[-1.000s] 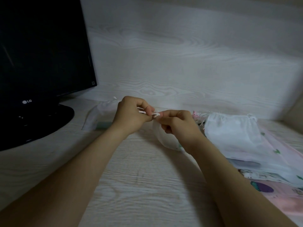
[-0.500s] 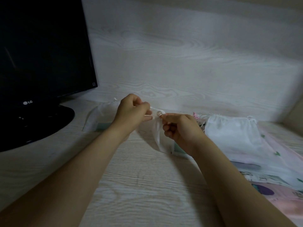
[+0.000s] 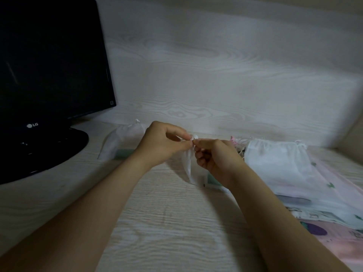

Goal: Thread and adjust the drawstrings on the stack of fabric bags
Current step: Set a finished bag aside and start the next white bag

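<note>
The big pale desk point(image 3: 167, 222) has a black monitor point(image 3: 49, 65) on its left side. On the right lies the stack of bags point(image 3: 279, 165), white on top with pink ones under it, just beside the right arm. One more white bag point(image 3: 119, 142) lies flat behind the left hand, near the monitor's foot. In the middle a small white held bag point(image 3: 187, 165) hangs down between the two hands. Its top is up at the fingertips and its long way runs up and down. The left hand point(image 3: 163, 146) and the right hand point(image 3: 216, 160) meet tip to tip above it, each pinching the tiny white drawstring point(image 3: 193, 137) at the bag's mouth. The string sits right between them, so neither hand is nearer. I think the next pull must go sideways, one hand left and one right. I cannot tell if the string makes a knot or a loop.
</note>
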The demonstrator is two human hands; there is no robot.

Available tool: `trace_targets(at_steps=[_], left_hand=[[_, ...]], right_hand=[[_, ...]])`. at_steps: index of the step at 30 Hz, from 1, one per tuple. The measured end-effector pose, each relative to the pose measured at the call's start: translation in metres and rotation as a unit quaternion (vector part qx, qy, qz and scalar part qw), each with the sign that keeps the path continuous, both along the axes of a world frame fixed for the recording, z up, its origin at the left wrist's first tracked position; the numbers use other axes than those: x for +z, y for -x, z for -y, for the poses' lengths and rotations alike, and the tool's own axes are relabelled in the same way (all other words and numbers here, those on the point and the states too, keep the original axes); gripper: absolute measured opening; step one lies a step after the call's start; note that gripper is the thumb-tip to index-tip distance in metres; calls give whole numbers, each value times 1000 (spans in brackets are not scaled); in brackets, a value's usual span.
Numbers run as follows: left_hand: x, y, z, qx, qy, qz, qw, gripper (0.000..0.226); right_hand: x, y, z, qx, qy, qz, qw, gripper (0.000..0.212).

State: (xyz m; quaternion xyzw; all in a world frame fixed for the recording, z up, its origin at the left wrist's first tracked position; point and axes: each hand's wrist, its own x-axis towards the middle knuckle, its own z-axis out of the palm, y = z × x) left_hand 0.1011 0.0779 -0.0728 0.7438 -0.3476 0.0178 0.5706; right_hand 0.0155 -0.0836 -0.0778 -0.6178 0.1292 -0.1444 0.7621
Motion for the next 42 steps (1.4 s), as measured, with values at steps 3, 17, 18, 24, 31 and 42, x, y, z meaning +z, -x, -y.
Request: trace_targets(at_steps=[3,17,18,24,31,42], left_hand=[[-2,-2,1,0,-5,26,1000,11],[10,-8,5,54,108,-245,962,26],[10,-10,5,43,130,-265,955,24],[10,-6,1,45,24,-209,977,34],[2,-2,7,-37,-65,-167,983,26],[-3,-8,5,10,-102,-104,989,39]], right_hand=[[-1,-1,1,-3,7,4,1000,8],[-3,0,-1,-38,84,49,995,13],[-3,0,-1,-40,84,49,994,13],[-3,1,-1,-36,90,43,994,13],[-7,-1,1,-31,117,39,992,13],[-6,-1,1,-25,134,31,990,9]])
